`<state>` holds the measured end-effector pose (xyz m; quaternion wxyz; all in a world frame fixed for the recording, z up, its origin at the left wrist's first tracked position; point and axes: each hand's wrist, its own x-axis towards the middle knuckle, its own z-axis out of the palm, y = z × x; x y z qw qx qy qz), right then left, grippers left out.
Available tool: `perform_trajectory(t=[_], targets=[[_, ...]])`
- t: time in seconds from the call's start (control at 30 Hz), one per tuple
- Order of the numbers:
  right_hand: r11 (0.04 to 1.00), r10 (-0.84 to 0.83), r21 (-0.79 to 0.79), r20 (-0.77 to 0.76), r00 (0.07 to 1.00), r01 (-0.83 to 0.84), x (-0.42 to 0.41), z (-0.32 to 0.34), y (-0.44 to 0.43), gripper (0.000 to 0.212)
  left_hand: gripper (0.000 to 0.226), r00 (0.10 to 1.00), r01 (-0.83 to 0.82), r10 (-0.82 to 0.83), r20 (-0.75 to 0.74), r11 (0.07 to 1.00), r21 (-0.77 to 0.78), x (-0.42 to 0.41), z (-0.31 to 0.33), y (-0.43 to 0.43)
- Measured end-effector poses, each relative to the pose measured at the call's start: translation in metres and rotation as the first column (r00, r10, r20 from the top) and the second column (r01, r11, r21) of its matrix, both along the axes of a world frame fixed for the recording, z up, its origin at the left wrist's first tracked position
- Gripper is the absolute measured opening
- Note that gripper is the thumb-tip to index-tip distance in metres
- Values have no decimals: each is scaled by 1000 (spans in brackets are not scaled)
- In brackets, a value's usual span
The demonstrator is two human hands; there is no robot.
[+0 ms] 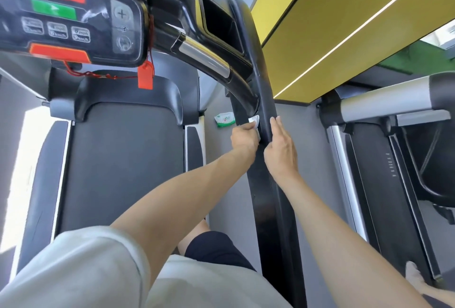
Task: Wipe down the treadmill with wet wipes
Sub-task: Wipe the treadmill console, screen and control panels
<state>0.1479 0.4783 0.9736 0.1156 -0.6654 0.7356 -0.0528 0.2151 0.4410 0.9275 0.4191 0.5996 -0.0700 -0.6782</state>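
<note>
1 wipe (254, 120) in left hand (243, 139); pack (224, 119) on floor (219, 152).

Two treadmills (123, 172) (384, 184), two hands (243, 139) (280, 150), one wipe (254, 120), one wipe pack (224, 119), one red safety clip (145, 77).

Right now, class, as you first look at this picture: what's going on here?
A person is wiping down a treadmill. The left hand holds a white wet wipe against the black side rail, just below where the handlebar meets it. The right hand rests on the same rail with its fingers straight. A pack of wipes lies on the grey floor beside the belt.
</note>
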Motion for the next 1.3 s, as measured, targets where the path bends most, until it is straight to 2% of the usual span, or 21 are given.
perform_trajectory(t=[0.2,0.33,0.43,0.5,0.57,0.67,0.73,0.8,0.87,0.93,1.03,1.1,1.17,1.3], targets=[[996,-88,-25,7,996,89,0,18,13,63,32,994,109,-105,33,985,-133,7,25,2],[992,-118,50,42,992,116,0,18,22,59,29,982,178,-162,93,963,-204,8,27,13],[983,-184,40,99,978,181,2,15,32,47,27,930,359,-305,205,871,-336,9,28,23],[962,-274,30,108,955,273,1,25,37,41,28,938,344,-306,165,883,-320,28,41,24],[929,-369,36,138,919,368,-2,40,40,48,31,927,368,-323,189,880,-301,59,54,13],[908,-411,33,276,869,418,5,65,31,47,33,831,548,-452,325,764,-340,100,84,-3],[916,-385,96,488,783,391,25,79,18,48,36,798,594,-483,360,731,-337,122,110,-6],[933,-347,177,669,657,313,49,94,-1,61,39,798,596,-489,352,728,-339,146,129,-10],[960,-278,201,783,556,197,74,112,-19,72,39,802,591,-487,346,727,-348,171,143,-16],[976,-211,204,838,503,70,96,135,-35,70,37,815,575,-470,339,730,-370,195,162,-17],[983,-75,150,854,514,-106,124,166,-51,45,37,831,554,-446,332,717,-424,228,194,-19],[983,-33,114,876,481,-140,140,179,-60,28,40,838,544,-428,338,706,-454,247,211,-23],[988,-29,95,887,460,-121,155,189,-72,21,39,846,529,-393,362,706,-470,263,227,-28],[989,41,37,862,505,-143,187,206,-98,16,29,812,556,-337,476,694,-458,294,255,-40]])
